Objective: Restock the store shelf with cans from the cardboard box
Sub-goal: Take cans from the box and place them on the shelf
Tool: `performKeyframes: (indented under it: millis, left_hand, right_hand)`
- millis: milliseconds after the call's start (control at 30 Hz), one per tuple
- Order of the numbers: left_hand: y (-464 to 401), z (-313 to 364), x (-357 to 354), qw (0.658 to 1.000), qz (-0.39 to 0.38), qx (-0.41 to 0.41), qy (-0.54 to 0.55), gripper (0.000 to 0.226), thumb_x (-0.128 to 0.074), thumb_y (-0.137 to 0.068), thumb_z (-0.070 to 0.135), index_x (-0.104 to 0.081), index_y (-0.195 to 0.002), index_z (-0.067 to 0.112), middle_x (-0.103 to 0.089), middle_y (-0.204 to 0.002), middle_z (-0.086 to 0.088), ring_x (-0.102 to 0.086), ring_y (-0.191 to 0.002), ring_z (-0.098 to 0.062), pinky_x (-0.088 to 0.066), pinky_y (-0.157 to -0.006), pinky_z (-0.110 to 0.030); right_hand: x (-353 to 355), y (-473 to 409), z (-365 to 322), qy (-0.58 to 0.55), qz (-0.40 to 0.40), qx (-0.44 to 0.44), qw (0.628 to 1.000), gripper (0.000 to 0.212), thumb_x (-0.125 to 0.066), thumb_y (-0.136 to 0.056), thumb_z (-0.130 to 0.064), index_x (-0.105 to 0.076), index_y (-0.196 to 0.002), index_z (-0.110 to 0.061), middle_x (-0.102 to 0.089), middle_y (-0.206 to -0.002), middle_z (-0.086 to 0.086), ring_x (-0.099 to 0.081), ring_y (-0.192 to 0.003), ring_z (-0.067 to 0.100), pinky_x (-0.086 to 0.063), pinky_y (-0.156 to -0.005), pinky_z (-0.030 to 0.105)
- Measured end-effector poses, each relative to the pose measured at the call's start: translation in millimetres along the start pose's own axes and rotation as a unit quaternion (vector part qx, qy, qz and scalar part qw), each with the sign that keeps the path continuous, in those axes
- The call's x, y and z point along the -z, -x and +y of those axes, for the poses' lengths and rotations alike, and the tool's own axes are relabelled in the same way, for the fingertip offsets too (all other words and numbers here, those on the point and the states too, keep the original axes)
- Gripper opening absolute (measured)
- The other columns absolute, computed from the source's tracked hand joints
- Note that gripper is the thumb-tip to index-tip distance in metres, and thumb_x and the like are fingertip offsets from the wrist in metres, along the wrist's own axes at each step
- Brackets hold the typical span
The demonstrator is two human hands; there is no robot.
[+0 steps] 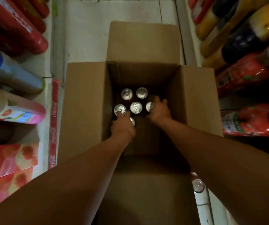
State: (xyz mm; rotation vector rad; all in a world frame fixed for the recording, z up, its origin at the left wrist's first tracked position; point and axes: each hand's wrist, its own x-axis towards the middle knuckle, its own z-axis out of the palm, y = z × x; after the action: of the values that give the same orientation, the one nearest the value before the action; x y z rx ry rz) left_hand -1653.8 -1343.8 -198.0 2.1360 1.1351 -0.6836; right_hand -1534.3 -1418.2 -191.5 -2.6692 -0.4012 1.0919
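Observation:
An open cardboard box (pixel 85 101) stands on the floor between two shelves, its flaps spread out. Several upright cans with silver tops stand at its bottom, among them one in the middle (pixel 136 107) and two at the back (pixel 127 93). My left hand (pixel 123 127) reaches down inside, its fingers on the front-left can (pixel 120 109) and partly covering another can (pixel 132 121). My right hand (pixel 159 109) is also inside, with fingers curled round the right-hand can (pixel 149 106). The lower parts of the cans are in shadow.
Shelves on the left hold red (pixel 16 28), blue (pixel 15 73) and pink (pixel 21 114) bottles lying toward me. On the right are yellow, dark and red bottles (pixel 247 77). One can (pixel 198 185) stands at the lower right, beside my right forearm. White floor (pixel 90 30) lies beyond the box.

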Motion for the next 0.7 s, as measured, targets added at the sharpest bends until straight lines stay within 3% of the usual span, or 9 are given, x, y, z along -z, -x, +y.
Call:
performKeyframes:
  millis: [233, 467, 567, 633, 700]
  left_hand:
    - [-18.8, -5.6, -38.0, 0.99, 0.078, -0.06, -0.103, 0.048, -0.053, -0.092, 0.006, -0.042, -0.137, 0.018, -0.016, -0.152, -0.012, -0.055, -0.11, -0.039, -0.049, -0.084, -0.042]
    - [-33.4, -5.9, -41.0, 0.987, 0.09, -0.088, -0.1, 0.056, -0.063, -0.085, 0.004, -0.043, -0.134, 0.021, -0.007, -0.154, -0.015, -0.058, -0.107, -0.04, -0.049, -0.088, -0.046]
    - [-27.2, -8.8, -34.5, 0.991, 0.089, -0.091, -0.05, 0.066, -0.078, -0.072, 0.012, -0.047, -0.13, 0.019, -0.016, -0.153, -0.009, -0.056, -0.113, -0.042, -0.05, -0.094, -0.047]
    - [-20.5, -8.8, -25.2, 0.989, 0.088, -0.121, -0.015, 0.068, -0.084, -0.064, 0.021, -0.05, -0.123, 0.015, -0.031, -0.148, -0.007, -0.054, -0.116, -0.039, -0.049, -0.092, -0.041]
    - [-6.2, -5.0, -11.0, 0.985, 0.095, -0.129, 0.056, 0.057, -0.083, -0.06, 0.028, -0.054, -0.108, 0.017, -0.057, -0.123, -0.005, -0.06, -0.106, -0.031, -0.047, -0.082, -0.032]
  right_hand:
    - [-13.1, -24.4, 10.5, 0.031, 0.044, 0.007, 0.999, 0.079, -0.077, -0.078, -0.011, -0.033, -0.143, -0.019, -0.03, -0.145, 0.014, -0.056, -0.12, 0.042, -0.046, -0.097, 0.041]
    - [-17.4, -15.4, 10.4, 0.028, 0.085, 0.055, 0.994, 0.069, -0.076, -0.076, -0.01, -0.039, -0.135, -0.014, -0.03, -0.142, 0.014, -0.058, -0.114, 0.043, -0.049, -0.091, 0.043]
    - [-8.4, -3.4, 10.8, 0.012, 0.115, 0.082, 0.99, 0.07, -0.077, -0.073, -0.009, -0.042, -0.133, -0.013, -0.031, -0.143, 0.013, -0.056, -0.115, 0.043, -0.048, -0.092, 0.044]
    - [1.0, 7.1, 11.2, -0.005, 0.125, 0.126, 0.984, 0.072, -0.077, -0.071, -0.01, -0.044, -0.135, -0.014, -0.032, -0.145, 0.012, -0.054, -0.117, 0.041, -0.049, -0.095, 0.043]
    - [19.5, 22.2, 11.8, -0.027, 0.119, 0.17, 0.978, 0.066, -0.075, -0.071, -0.009, -0.05, -0.132, -0.014, -0.042, -0.138, 0.011, -0.056, -0.116, 0.036, -0.048, -0.094, 0.033]
